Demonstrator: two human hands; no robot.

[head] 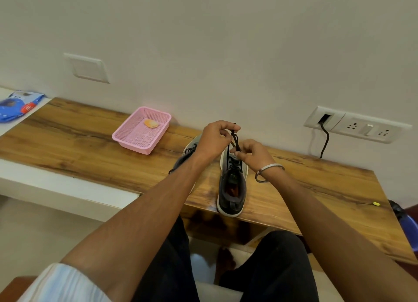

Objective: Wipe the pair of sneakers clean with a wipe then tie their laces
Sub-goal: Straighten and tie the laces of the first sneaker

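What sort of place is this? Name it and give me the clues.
Probably a room in a home or hostel, not a workshop: a wooden wall-side desk, a wall socket panel with a cable plugged in, and a pink plastic basket beside the sneakers.

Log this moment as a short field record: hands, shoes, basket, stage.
left hand: pinches black lace up high
right hand: pinches the same lace lower down
near sneaker: on wooden table, heel toward the person
second sneaker: mostly hidden behind left arm
pink basket: holds small orange item
stage: tying near sneaker's lace, bow unfinished
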